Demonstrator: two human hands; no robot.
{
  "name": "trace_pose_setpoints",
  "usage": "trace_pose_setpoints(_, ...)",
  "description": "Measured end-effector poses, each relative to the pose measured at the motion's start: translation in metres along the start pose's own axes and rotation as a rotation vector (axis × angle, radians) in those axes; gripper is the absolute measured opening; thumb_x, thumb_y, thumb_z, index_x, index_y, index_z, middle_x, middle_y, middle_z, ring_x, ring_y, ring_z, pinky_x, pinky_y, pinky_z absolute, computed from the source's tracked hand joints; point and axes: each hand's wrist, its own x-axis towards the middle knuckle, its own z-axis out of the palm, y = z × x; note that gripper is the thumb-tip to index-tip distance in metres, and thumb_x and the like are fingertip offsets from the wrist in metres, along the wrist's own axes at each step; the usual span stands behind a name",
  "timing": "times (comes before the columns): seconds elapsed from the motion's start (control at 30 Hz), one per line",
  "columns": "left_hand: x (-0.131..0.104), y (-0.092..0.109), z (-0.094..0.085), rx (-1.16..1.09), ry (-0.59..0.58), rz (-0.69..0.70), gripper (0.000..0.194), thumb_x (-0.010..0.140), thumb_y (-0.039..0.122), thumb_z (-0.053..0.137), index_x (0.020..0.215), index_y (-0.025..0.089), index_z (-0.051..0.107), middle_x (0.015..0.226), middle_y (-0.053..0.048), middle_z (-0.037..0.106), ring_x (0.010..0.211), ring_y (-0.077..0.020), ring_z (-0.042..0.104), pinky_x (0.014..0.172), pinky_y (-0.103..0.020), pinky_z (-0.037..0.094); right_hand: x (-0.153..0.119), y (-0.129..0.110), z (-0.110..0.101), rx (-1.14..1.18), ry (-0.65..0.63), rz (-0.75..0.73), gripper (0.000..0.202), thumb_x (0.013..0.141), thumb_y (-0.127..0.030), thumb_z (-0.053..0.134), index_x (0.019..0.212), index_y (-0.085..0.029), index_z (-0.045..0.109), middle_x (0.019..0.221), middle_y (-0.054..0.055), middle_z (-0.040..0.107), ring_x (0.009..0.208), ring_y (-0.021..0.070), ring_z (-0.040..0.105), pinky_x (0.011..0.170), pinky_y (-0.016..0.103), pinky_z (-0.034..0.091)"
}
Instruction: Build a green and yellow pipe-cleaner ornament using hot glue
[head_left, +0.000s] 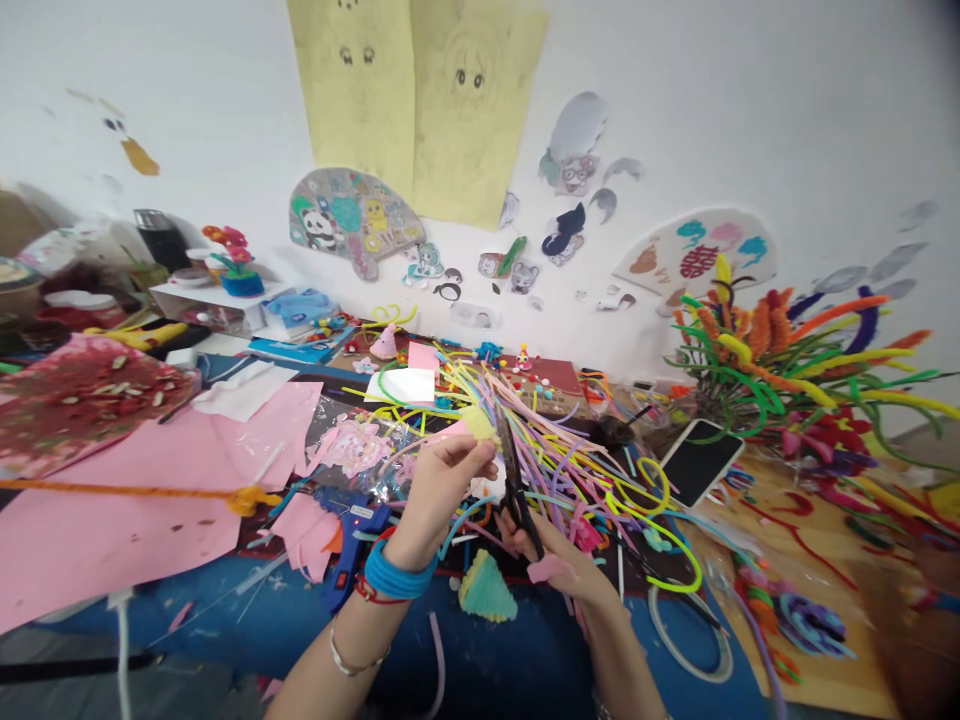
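My left hand (450,480) pinches a small pale yellow piece (478,424), fuzzy-looking, between thumb and fingertips. Black scissors (513,480) are in my right hand (536,540), their blades pointing up and away from me beside the yellow piece. Whether the blades touch it I cannot tell. Below my hands, on the blue table edge, lies a teal triangle with a yellow fuzzy border (487,588). A large heap of pastel pipe cleaners (555,440) spreads just beyond my hands. A blue glue gun (351,540) lies left of my left wrist.
Pink sheets (165,520) cover the left side. A phone (701,462) lies at the right, below a bunch of colourful pipe cleaners (772,350). A roll of tape (690,640) sits near the front right edge. A white wall with drawings (465,110) stands behind.
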Motion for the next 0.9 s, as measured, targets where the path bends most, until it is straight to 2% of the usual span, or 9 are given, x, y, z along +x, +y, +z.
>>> trace_pose_setpoints(0.1,0.0,-0.002,0.0,0.014,-0.004,-0.001,0.033,0.072,0.042,0.076,0.058,0.015,0.064,0.057,-0.001,0.063,0.057,-0.0132,0.06,0.061,-0.025,0.051,0.003,-0.002,0.001,0.004,0.012,0.019,0.044,0.086,-0.062,0.054,0.085,-0.02,0.065,0.075,0.003,0.066,0.067,0.0193,0.062,0.062,0.031,0.055)
trace_pose_setpoints(0.2,-0.001,-0.003,-0.002,0.045,0.005,-0.003,0.032,0.075,0.042,0.073,0.061,0.015,0.064,0.059,-0.001,0.063,0.059,-0.0135,0.061,0.062,-0.025,0.051,0.008,0.005,-0.002,-0.006,0.052,0.074,0.04,0.09,-0.057,0.051,0.091,-0.019,0.064,0.074,0.002,0.065,0.065,0.0174,0.062,0.063,0.03,0.054)
trace_pose_setpoints(0.3,-0.003,-0.004,-0.006,0.093,0.003,-0.008,0.031,0.078,0.042,0.068,0.063,0.016,0.062,0.06,0.0,0.062,0.059,-0.0122,0.059,0.061,-0.024,0.049,0.016,0.015,-0.009,-0.058,0.17,0.154,0.038,0.084,-0.048,0.062,0.108,-0.019,0.064,0.094,0.007,0.071,0.085,0.024,0.067,0.08,0.04,0.055)
trace_pose_setpoints(0.4,-0.007,-0.004,-0.011,0.171,-0.06,-0.033,0.031,0.079,0.04,0.065,0.062,0.015,0.06,0.057,0.001,0.061,0.056,-0.011,0.057,0.059,-0.023,0.046,0.022,0.017,-0.014,-0.115,0.318,0.197,0.043,0.077,-0.043,0.069,0.11,-0.017,0.067,0.116,0.016,0.067,0.11,0.0352,0.061,0.1,0.056,0.043)
trace_pose_setpoints(0.47,-0.011,-0.005,-0.014,0.233,-0.148,-0.066,0.027,0.078,0.035,0.065,0.061,0.015,0.06,0.055,0.002,0.06,0.053,-0.0109,0.054,0.056,-0.023,0.043,0.023,0.009,-0.015,-0.113,0.387,0.183,0.041,0.078,-0.044,0.066,0.109,-0.017,0.069,0.127,0.019,0.062,0.121,0.0378,0.054,0.106,0.058,0.036)
trace_pose_setpoints(0.57,-0.021,-0.005,-0.017,0.317,-0.317,-0.107,0.017,0.072,0.024,0.068,0.06,0.014,0.061,0.052,0.003,0.056,0.051,-0.0103,0.049,0.053,-0.022,0.037,0.019,-0.012,-0.011,-0.02,0.389,0.127,0.041,0.087,-0.047,0.057,0.116,-0.021,0.068,0.126,0.014,0.064,0.117,0.0308,0.059,0.099,0.047,0.047)
trace_pose_setpoints(0.67,-0.032,-0.005,-0.018,0.465,-0.438,-0.066,0.01,0.073,0.018,0.064,0.064,0.014,0.063,0.059,0.003,0.056,0.058,-0.0106,0.048,0.057,-0.022,0.036,0.011,-0.03,-0.004,0.102,0.316,0.084,0.032,0.088,-0.046,0.058,0.104,-0.024,0.074,0.099,0.007,0.074,0.091,0.0225,0.07,0.081,0.035,0.056)
trace_pose_setpoints(0.77,-0.04,-0.006,-0.018,0.645,-0.43,-0.015,0.011,0.077,0.017,0.057,0.068,0.015,0.061,0.064,0.003,0.055,0.062,-0.0114,0.048,0.059,-0.023,0.036,0.001,-0.037,0.002,0.177,0.331,0.062,0.025,0.087,-0.043,0.062,0.096,-0.024,0.076,0.088,0.004,0.072,0.079,0.0178,0.069,0.072,0.029,0.057)
trace_pose_setpoints(0.9,-0.047,-0.009,-0.018,0.751,-0.456,0.016,0.01,0.075,0.014,0.058,0.065,0.016,0.057,0.062,0.004,0.052,0.06,-0.0111,0.047,0.057,-0.023,0.035,-0.009,-0.037,0.009,0.265,0.377,0.062,0.022,0.08,-0.035,0.072,0.1,-0.027,0.076,0.094,0.003,0.071,0.086,0.017,0.069,0.074,0.026,0.057)
